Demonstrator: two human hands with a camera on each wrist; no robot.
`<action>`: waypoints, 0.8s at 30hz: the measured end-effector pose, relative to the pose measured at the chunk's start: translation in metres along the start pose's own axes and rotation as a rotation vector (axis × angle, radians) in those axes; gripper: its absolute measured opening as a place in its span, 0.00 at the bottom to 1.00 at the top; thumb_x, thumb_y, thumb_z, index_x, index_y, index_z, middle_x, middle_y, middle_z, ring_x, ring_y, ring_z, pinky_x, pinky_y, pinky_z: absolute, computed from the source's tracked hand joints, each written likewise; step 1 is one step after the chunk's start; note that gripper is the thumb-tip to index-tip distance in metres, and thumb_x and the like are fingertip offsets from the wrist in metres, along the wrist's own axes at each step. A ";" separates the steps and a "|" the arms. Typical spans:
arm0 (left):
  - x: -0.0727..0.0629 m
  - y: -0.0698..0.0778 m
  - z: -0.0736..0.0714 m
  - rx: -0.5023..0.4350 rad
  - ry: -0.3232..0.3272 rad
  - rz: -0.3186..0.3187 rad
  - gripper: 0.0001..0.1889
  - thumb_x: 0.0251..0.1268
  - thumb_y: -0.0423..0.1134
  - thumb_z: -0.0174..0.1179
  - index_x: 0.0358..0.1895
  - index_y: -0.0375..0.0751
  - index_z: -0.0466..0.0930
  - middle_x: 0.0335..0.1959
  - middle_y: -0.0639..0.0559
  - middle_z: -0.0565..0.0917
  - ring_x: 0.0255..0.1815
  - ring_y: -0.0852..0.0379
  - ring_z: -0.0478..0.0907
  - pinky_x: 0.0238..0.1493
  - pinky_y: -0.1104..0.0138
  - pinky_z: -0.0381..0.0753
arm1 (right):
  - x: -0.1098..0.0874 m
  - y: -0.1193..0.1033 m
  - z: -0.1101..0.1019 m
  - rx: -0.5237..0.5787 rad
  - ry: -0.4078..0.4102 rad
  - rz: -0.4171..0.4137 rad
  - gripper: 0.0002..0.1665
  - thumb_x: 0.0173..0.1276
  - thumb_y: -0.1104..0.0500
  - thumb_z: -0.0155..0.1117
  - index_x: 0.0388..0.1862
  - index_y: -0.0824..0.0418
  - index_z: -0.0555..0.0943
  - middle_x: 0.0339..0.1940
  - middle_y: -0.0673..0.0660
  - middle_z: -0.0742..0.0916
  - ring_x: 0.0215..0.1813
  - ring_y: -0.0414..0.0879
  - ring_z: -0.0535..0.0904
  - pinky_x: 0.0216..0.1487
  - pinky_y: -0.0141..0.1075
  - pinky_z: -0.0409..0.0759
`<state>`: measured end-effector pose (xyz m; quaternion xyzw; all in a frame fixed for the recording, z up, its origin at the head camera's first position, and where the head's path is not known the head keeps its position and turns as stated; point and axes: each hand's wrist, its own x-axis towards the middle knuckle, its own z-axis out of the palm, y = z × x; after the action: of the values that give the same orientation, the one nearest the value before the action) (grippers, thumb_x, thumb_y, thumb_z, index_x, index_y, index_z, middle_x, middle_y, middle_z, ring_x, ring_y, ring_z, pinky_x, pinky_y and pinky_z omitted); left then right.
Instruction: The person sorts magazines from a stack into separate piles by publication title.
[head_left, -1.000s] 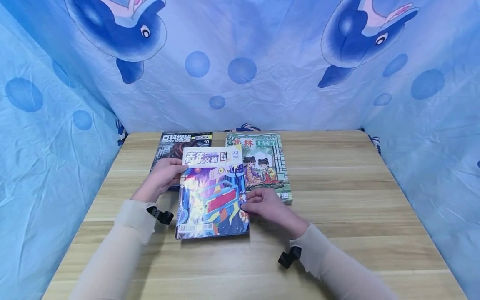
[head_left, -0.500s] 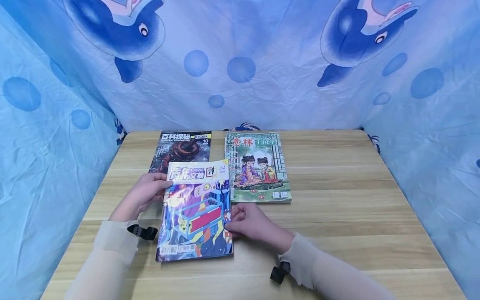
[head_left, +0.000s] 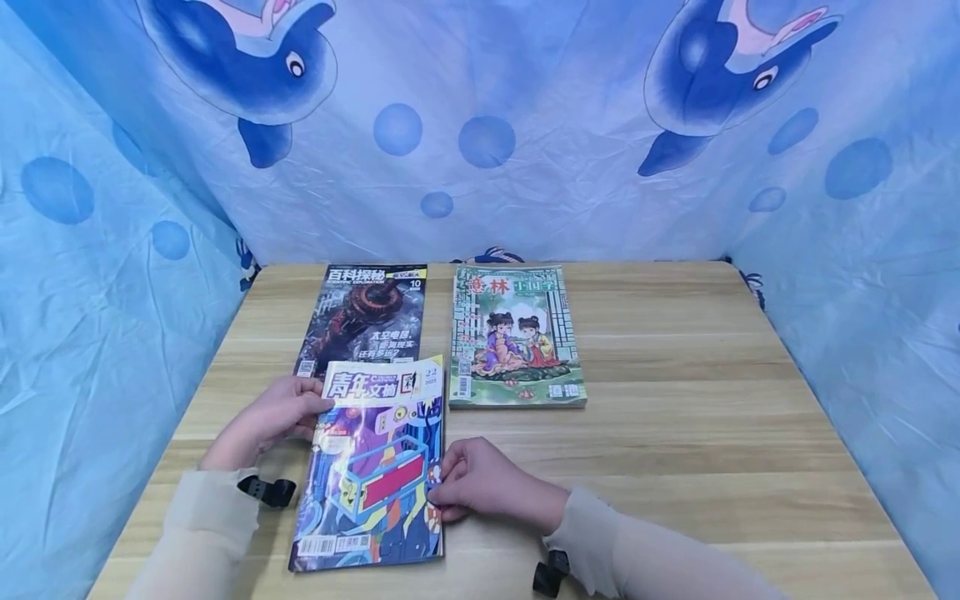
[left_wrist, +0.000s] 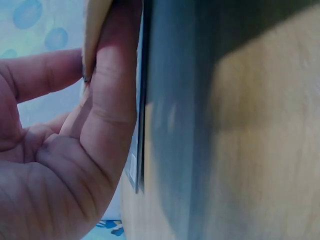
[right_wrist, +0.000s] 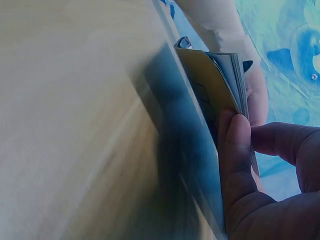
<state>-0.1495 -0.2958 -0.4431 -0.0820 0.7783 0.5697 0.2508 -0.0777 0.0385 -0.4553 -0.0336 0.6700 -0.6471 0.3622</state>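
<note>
A magazine with a purple and blue cover [head_left: 375,475] is held between both hands, just in front of the two others. My left hand [head_left: 270,417] pinches its left edge, thumb on the cover and fingers beneath. On the opposite edge my right hand [head_left: 487,483] pinches lower down; in the right wrist view the right hand [right_wrist: 245,165] has fingers under the pages. The held magazine's top overlaps the bottom of a dark magazine [head_left: 360,317] in the head view. A green magazine [head_left: 517,333] lies flat to the right, apart from both hands.
The wooden table [head_left: 675,400] extends to the right of the magazines. Blue fabric walls [head_left: 570,200] with printed dolphins stand behind it and on both sides. Black straps with small devices sit at both wrists.
Both hands have drawn the purple and blue magazine toward the person and leftward. More of the dark magazine and all of the green one's cover now show.
</note>
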 end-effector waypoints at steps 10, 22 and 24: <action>-0.003 -0.014 0.002 0.075 -0.007 -0.036 0.09 0.72 0.29 0.56 0.45 0.22 0.77 0.32 0.41 0.85 0.30 0.49 0.84 0.31 0.58 0.87 | -0.004 0.008 0.012 0.003 -0.035 0.068 0.13 0.60 0.74 0.73 0.33 0.68 0.75 0.24 0.67 0.87 0.19 0.46 0.84 0.24 0.38 0.86; -0.007 -0.006 0.002 0.252 0.045 -0.069 0.05 0.71 0.27 0.56 0.39 0.25 0.78 0.28 0.43 0.83 0.26 0.52 0.82 0.29 0.58 0.87 | 0.000 0.013 0.018 -0.004 -0.067 0.099 0.13 0.61 0.72 0.74 0.34 0.69 0.76 0.25 0.66 0.88 0.21 0.48 0.85 0.25 0.37 0.86; -0.008 -0.007 0.003 0.266 0.051 -0.069 0.05 0.70 0.27 0.56 0.36 0.27 0.78 0.28 0.44 0.83 0.26 0.52 0.82 0.29 0.58 0.87 | 0.001 0.013 0.019 -0.011 -0.057 0.104 0.13 0.60 0.72 0.74 0.34 0.69 0.76 0.25 0.66 0.88 0.21 0.47 0.85 0.25 0.36 0.86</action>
<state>-0.1393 -0.2968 -0.4457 -0.0891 0.8499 0.4501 0.2590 -0.0626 0.0244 -0.4656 -0.0190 0.6639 -0.6224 0.4142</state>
